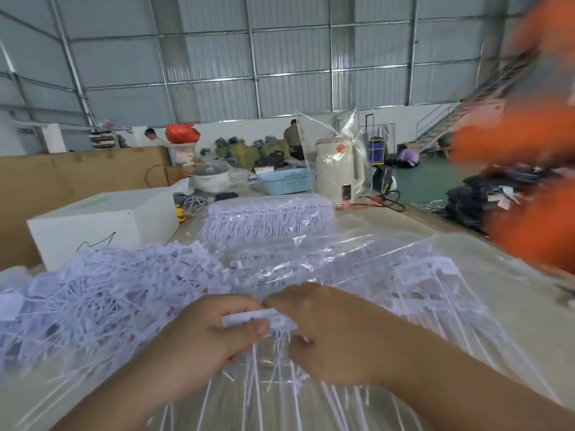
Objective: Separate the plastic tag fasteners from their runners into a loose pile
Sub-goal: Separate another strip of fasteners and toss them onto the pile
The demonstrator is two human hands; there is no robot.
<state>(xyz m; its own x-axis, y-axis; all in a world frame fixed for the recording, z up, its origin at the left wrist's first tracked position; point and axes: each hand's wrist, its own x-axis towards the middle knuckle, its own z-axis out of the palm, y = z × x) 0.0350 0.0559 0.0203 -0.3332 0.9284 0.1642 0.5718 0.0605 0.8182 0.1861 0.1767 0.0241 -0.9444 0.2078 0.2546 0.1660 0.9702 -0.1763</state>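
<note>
Head view: left hand [205, 334] and right hand [320, 331] each pinch one strip [255, 317] of fasteners, grips meeting, apparently to twist pieces free. Loose pile [102, 300] lies just left; bagged strips [267, 219] wait beyond.

Both forearms reach in from the near edge. The left hand [214, 331] and right hand [317, 328] meet, knuckles touching, fingers curled and pinching.

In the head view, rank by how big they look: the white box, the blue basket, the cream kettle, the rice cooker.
1. white box
2. cream kettle
3. blue basket
4. rice cooker
Box sits nearer the camera, so its lead is unsure.
</note>
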